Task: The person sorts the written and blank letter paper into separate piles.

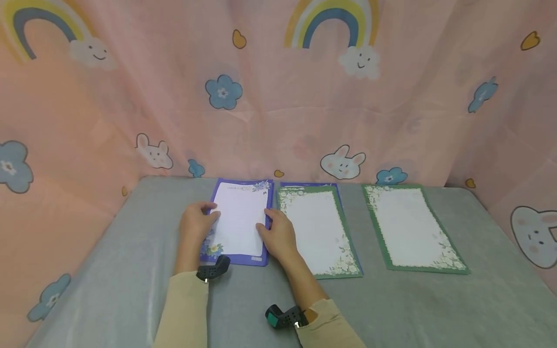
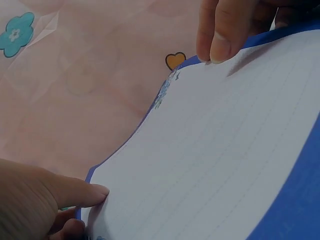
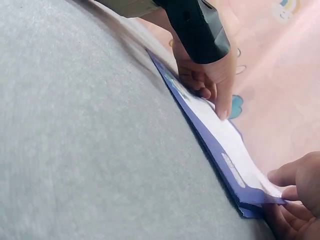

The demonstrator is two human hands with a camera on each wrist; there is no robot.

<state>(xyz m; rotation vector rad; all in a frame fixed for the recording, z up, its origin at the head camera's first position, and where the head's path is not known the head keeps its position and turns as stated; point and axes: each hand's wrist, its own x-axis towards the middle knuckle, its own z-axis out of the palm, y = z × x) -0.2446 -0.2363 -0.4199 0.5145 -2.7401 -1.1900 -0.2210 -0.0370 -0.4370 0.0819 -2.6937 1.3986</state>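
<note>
A sheet of purple-bordered letter paper (image 1: 239,217), with flowers in its corners and faint ruled lines, lies in front of me over another purple edge. My left hand (image 1: 194,226) pinches its left edge, thumb on top and fingers at the side. On the opposite edge, my right hand (image 1: 279,236) grips the paper between thumb and fingers. The left wrist view shows the sheet bowing between the left hand (image 2: 30,200) and the right hand (image 2: 227,27). From the right wrist view, the sheet's near corner is lifted off the layer below.
Right of the hands, a green-bordered sheet (image 1: 309,232) overlaps a purple one (image 1: 309,184). Farther right lies another green-bordered sheet (image 1: 409,227). All rest on a grey-covered table (image 1: 435,309), with a pink patterned curtain (image 1: 270,130) behind it.
</note>
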